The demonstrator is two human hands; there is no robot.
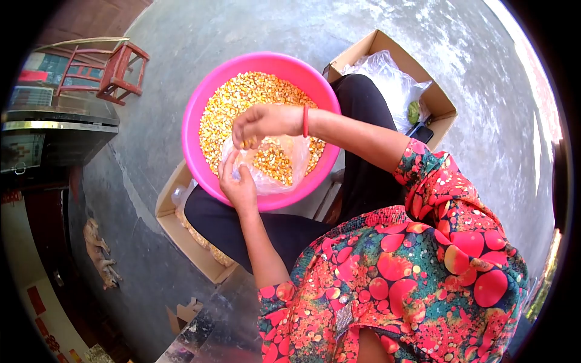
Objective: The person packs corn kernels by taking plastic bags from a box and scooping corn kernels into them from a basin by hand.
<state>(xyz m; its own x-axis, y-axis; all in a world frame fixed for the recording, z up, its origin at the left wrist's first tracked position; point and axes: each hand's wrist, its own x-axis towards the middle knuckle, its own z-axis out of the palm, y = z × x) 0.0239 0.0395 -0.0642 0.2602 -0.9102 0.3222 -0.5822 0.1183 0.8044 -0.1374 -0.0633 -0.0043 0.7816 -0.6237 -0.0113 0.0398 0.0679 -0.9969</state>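
Observation:
A pink basin (194, 103) rests at my lap, full of yellow and orange corn kernels (260, 86). Inside it, near the front edge, lies a clear plastic bag (296, 158) with kernels in its opening. My left hand (238, 183) is at the bag's left side, its fingers and thumb around the edge of the plastic. Over the bag hangs my right hand (257, 123), its fingers curled together around a few kernels. A red band circles the right wrist.
A cardboard box (445, 107) holding plastic bags stands beyond my right knee. Another cardboard box (219, 272), with bagged corn, sits by my left leg. A red wooden chair (115, 74) is at the upper left, and an animal (98, 253) lies on the floor at left.

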